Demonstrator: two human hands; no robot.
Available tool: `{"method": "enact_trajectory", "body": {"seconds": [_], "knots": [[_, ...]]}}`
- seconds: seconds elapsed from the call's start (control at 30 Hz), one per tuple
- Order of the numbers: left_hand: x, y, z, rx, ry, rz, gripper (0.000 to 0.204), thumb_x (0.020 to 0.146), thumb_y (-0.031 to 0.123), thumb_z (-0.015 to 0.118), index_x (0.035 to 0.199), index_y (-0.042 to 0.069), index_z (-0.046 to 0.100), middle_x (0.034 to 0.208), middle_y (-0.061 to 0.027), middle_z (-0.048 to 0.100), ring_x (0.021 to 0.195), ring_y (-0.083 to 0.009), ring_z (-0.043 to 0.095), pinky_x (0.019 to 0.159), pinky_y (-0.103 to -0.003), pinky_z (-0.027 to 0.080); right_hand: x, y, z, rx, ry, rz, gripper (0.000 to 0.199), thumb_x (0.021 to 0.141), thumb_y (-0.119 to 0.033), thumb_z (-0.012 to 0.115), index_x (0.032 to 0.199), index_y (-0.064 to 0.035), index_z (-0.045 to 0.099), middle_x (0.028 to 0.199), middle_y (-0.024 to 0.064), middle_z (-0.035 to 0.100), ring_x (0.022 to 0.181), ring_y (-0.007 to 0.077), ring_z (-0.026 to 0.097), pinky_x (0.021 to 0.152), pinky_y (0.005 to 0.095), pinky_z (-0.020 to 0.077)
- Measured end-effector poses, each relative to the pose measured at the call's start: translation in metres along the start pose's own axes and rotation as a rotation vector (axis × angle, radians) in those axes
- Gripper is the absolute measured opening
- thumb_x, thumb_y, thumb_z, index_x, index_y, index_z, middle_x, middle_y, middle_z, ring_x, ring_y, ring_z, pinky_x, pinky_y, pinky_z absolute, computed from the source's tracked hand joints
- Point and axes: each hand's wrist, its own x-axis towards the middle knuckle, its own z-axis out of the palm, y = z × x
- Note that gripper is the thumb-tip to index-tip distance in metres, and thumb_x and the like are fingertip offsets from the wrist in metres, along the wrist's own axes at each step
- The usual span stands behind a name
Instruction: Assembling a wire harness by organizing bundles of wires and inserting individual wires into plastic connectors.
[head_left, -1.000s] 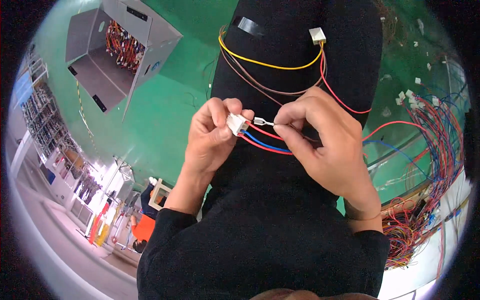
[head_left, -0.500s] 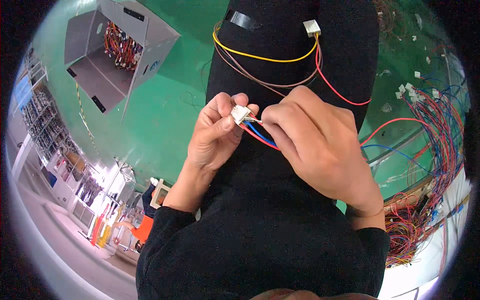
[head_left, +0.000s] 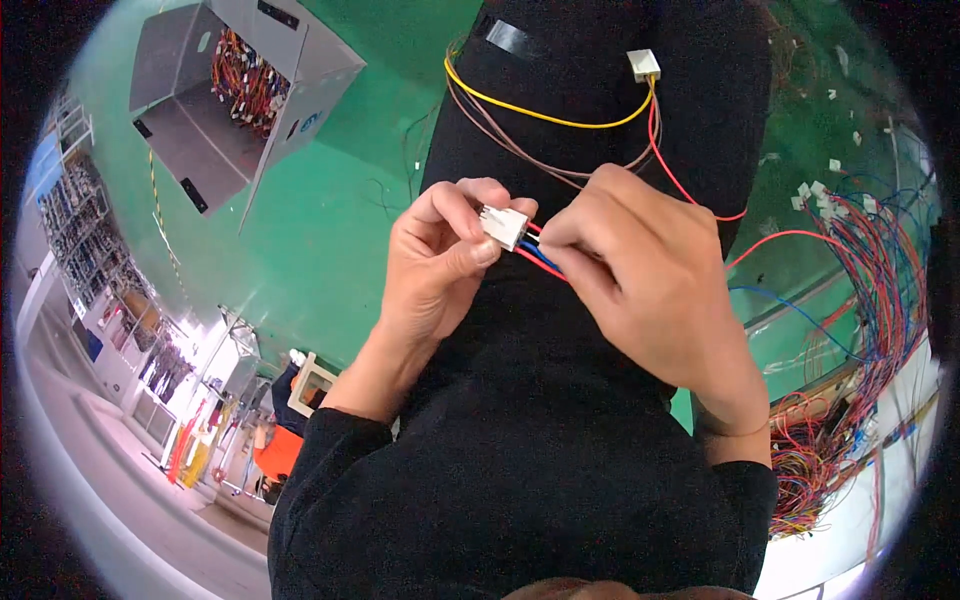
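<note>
1. While we look down over our black-clothed lap, our left hand (head_left: 437, 262) sits just left of centre, its thumb and curled fingers pinched shut on a small white connector (head_left: 503, 226).
2. At about three o'clock from that connector, touching it, is our right hand (head_left: 640, 275). Its fingertips are closed on the red and blue wires (head_left: 541, 260) where they enter the plug's right end.
3. Those two wires run from the connector toward four o'clock and vanish under our right palm; we cannot tell how far they are seated in the housing.
4. Up at twelve o'clock, a yellow wire (head_left: 540, 113) and a brownish one loop across our dark trousers to a second white connector (head_left: 644, 64), which lies loose near one o'clock.
5. A red wire (head_left: 690, 195) drops from that second connector and curves past our right knuckles toward three o'clock.
6. Over at three to four o'clock, a dense bundle of coloured wires (head_left: 860, 300) spreads over the green floor (head_left: 330, 220).
7. Near eleven o'clock stands a grey metal cabinet (head_left: 235, 90), open, with wiring inside.
</note>
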Motion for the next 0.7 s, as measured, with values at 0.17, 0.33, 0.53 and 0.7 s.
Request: {"method": "enact_trajectory", "body": {"seconds": [0.17, 0.33, 0.53, 0.7], "knots": [[-0.002, -0.002, -0.002, -0.045, -0.004, -0.009, 0.018, 0.078, -0.001, 0.068, 0.083, 0.006, 0.052, 0.108, -0.0106, 0.056, 0.108, -0.0265, 0.058, 0.097, -0.039, 0.045, -0.002, -0.006, 0.001, 0.148, 0.041, 0.126, 0.016, 0.067, 0.006, 0.069, 0.074, -0.0014, 0.056, 0.067, 0.0065, 0.050, 0.052, 0.0177, 0.053, 0.047, 0.0276, 0.0395], [0.001, -0.001, -0.006, -0.044, 0.065, 0.027, 0.019, 0.078, 0.000, 0.068, 0.082, 0.006, 0.051, 0.106, -0.0084, 0.055, 0.110, -0.0258, 0.057, 0.097, -0.038, 0.045, -0.006, -0.004, -0.004, 0.035, 0.120, 0.155, 0.015, 0.068, 0.005, 0.069, 0.075, -0.0001, 0.057, 0.068, 0.0074, 0.054, 0.056, 0.0183, 0.055, 0.049, 0.0266, 0.0408], [0.002, -0.005, -0.004, -0.172, -0.004, -0.023, 0.024, 0.079, 0.000, 0.068, 0.082, 0.009, 0.046, 0.107, -0.0058, 0.053, 0.111, -0.0225, 0.056, 0.098, -0.035, 0.045, -0.005, -0.009, 0.001, 0.141, 0.140, 0.139, 0.014, 0.069, 0.006, 0.068, 0.076, 0.0000, 0.058, 0.069, 0.0089, 0.055, 0.061, 0.0195, 0.055, 0.049, 0.0262, 0.0419], [0.001, -0.010, -0.009, -0.300, -0.026, -0.068, 0.029, 0.080, -0.002, 0.065, 0.084, 0.012, 0.041, 0.109, -0.0049, 0.050, 0.115, -0.0212, 0.054, 0.095, -0.029, 0.047, -0.008, -0.010, 0.009, 0.109, 0.237, 0.118, 0.017, 0.066, 0.007, 0.069, 0.075, -0.0017, 0.058, 0.065, 0.0066, 0.050, 0.058, 0.0179, 0.052, 0.048, 0.0267, 0.0408]]}}
